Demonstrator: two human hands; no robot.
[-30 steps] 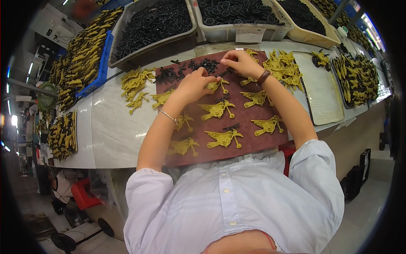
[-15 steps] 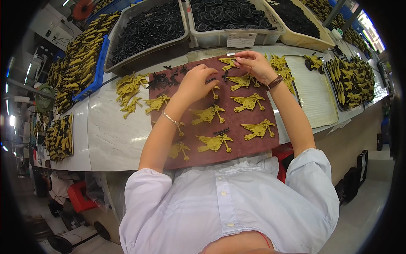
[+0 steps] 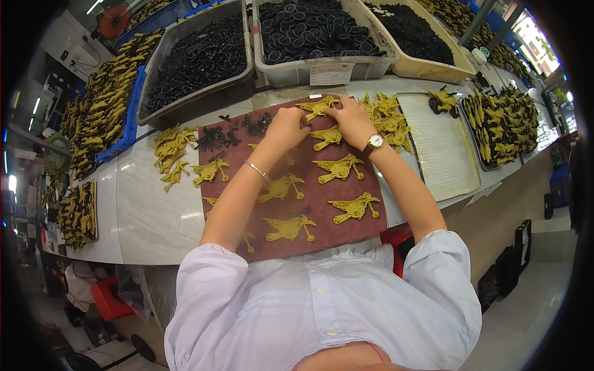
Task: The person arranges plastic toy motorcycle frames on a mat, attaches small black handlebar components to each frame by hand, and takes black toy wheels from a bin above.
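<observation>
Both my hands are at the far part of a dark red mat (image 3: 247,173). The fingers of my right hand (image 3: 352,122) pinch the right end of a yellow plastic part (image 3: 317,107), shaped like a toy motorbike body, at the far edge. My left hand (image 3: 286,128) is beside that part's left end with its fingers curled; whatever they hold is hidden. More yellow parts lie in rows on the mat, such as one (image 3: 339,168) in the right row and another (image 3: 291,227) nearer me. Small black plastic pieces (image 3: 216,137) are scattered at the mat's far left.
Bins of small black parts (image 3: 198,68), black wheels (image 3: 309,28) and more black pieces (image 3: 414,34) stand behind the mat. Loose yellow parts (image 3: 173,148) lie left, others (image 3: 387,117) right. A pale tray (image 3: 439,148) and a stacked tray (image 3: 504,127) are farther right.
The view has shifted, so the table sits lower and farther left in the picture. My left hand has moved toward the far yellow part; my right hand has turned, showing the watch face.
</observation>
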